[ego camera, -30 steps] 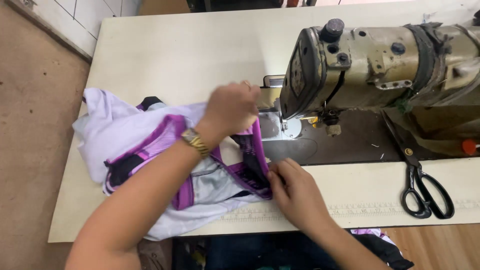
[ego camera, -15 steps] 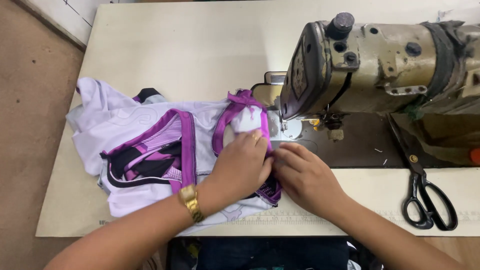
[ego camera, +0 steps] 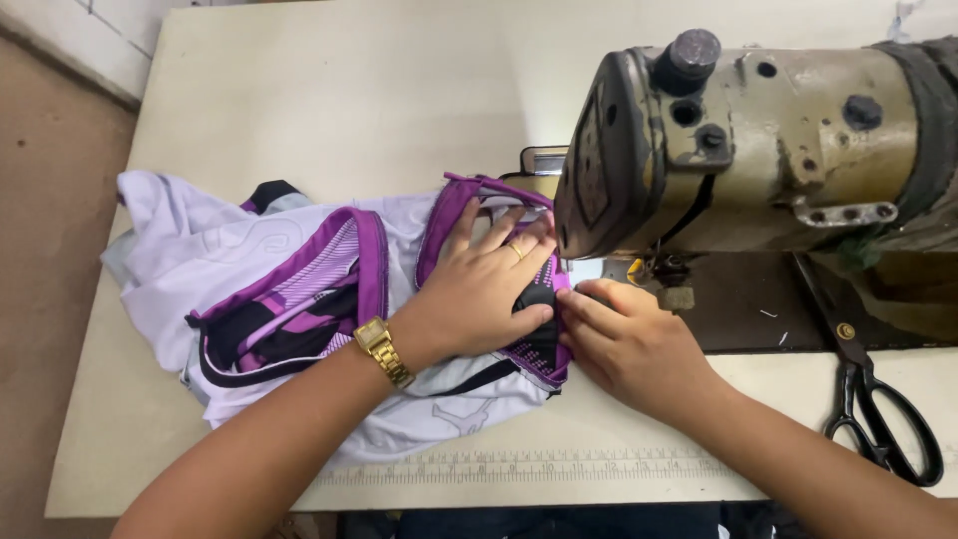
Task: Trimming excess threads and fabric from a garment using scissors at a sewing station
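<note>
On the cream table (ego camera: 249,90), the garment (ego camera: 299,299) lies bunched at the left, pale lilac with purple and black trim, its right edge drawn up to the sewing machine (ego camera: 758,140). The left hand (ego camera: 479,289), a gold watch (ego camera: 382,349) on its wrist, lies open and flat on the cloth, seemingly to keep it smooth, while the right hand (ego camera: 629,339) presses curled fingers on the purple edge by the needle, likely to steady the seam. Black scissors (ego camera: 883,409) lie far right.
</note>
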